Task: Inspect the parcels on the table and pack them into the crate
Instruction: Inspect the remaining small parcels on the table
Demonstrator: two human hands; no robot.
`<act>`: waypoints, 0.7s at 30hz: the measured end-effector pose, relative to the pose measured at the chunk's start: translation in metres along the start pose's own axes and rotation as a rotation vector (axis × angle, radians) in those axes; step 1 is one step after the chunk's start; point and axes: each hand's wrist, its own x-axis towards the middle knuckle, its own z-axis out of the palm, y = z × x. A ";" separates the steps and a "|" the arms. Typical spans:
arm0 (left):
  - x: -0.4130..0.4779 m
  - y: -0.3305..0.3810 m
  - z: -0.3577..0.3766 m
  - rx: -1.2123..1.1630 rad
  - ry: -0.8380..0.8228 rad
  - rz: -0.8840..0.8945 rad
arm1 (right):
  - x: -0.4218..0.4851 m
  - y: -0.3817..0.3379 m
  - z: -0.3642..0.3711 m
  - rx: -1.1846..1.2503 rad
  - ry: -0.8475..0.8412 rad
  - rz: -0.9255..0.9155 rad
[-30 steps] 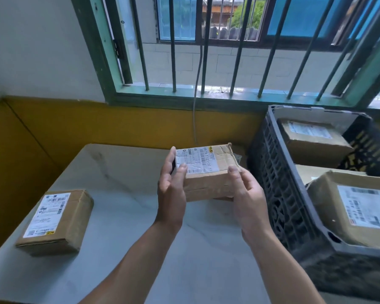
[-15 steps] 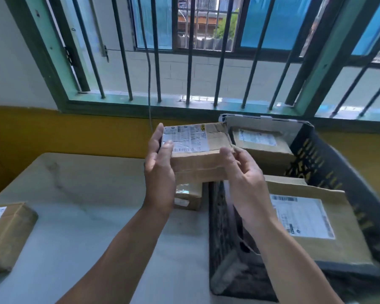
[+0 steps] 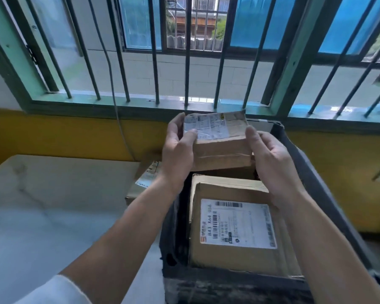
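I hold a small cardboard parcel (image 3: 219,141) with a white shipping label in the air above the far end of the black plastic crate (image 3: 312,185). My left hand (image 3: 178,148) grips its left end, thumb on the label. My right hand (image 3: 270,159) grips its right end. Inside the crate lies a larger brown parcel (image 3: 235,224) with a white label, filling the near part. Another parcel (image 3: 144,178) sits on the table against the crate's left side, partly hidden by my left forearm.
The pale marble table (image 3: 53,205) spreads to the left. A yellow wall (image 3: 64,139) and a green-framed barred window (image 3: 187,62) stand right behind the crate. A thin cable (image 3: 116,102) hangs down from the window.
Both hands carried the small parcel to the right, from over the table to above the crate. The view swung right, and the parcel at the table's left went out of sight.
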 end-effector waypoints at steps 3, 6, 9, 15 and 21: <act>0.004 -0.009 0.014 0.011 -0.063 -0.059 | 0.012 0.017 -0.017 -0.042 -0.040 0.051; 0.009 -0.020 0.021 0.062 -0.114 -0.121 | 0.024 0.034 -0.033 -0.085 -0.075 0.123; 0.010 -0.030 0.026 0.156 -0.181 -0.170 | 0.032 0.045 -0.043 -0.134 -0.108 0.176; 0.012 -0.036 0.024 0.318 -0.249 -0.267 | 0.035 0.059 -0.046 -0.284 -0.265 0.251; 0.013 -0.042 0.022 0.334 -0.241 -0.362 | 0.035 0.061 -0.045 -0.436 -0.263 0.230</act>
